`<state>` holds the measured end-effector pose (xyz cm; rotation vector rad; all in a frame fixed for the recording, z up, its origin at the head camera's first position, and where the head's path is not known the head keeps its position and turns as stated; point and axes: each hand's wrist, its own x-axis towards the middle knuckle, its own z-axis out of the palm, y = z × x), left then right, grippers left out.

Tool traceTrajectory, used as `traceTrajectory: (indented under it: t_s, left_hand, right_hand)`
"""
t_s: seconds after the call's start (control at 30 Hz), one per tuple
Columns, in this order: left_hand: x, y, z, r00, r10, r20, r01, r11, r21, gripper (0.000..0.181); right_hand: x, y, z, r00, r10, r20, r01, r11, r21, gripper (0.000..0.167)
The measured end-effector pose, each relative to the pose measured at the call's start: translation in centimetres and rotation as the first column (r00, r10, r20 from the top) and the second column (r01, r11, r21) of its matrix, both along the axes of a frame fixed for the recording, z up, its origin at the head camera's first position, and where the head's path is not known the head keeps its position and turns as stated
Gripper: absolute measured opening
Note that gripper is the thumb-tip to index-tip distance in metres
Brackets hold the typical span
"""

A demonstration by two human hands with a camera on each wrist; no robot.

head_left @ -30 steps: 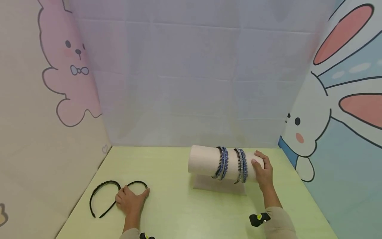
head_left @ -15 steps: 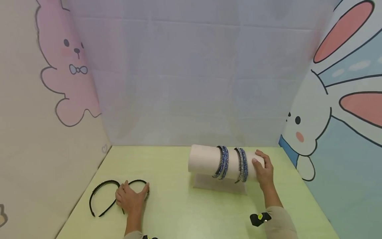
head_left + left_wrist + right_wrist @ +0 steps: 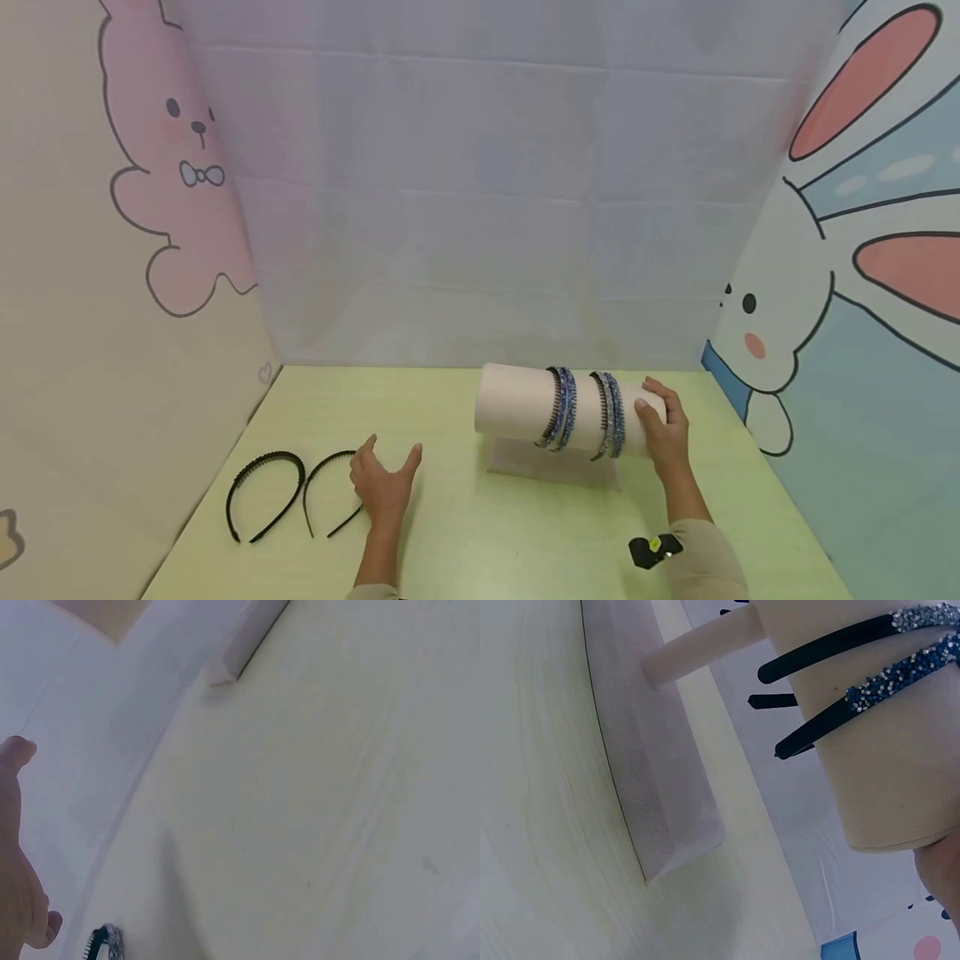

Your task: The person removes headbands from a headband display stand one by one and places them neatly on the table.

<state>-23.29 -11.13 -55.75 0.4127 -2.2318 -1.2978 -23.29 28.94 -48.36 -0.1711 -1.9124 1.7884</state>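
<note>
At nine o'clock on the pale green table (image 3: 465,533) I see two slim black toothed headbands (image 3: 279,456), horseshoe-shaped, tips pointing to seven. The person's left hand (image 3: 384,483) hovers with thumb and fingers spread wide, hiding part of the inner one. At two o'clock, one smooth cream cylinder (image 3: 513,404) lies almost nine-to-three above its beige base (image 3: 553,468), wearing four glittering headbands (image 3: 572,408), three blue, one silvery. The right hand (image 3: 663,429) grips the cylinder's three-o'clock end.
</note>
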Motion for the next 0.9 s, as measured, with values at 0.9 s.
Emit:
traceTrajectory:
  t_s: [0.9]
  left_hand:
    - [0.2,8.4,8.7,0.844,-0.354,-0.402,0.371,0.928,-0.039,0.049]
  right_hand:
    - [0.0,0.2,2.0,0.975,-0.021,0.222,-0.014,0.988,0.154,0.037]
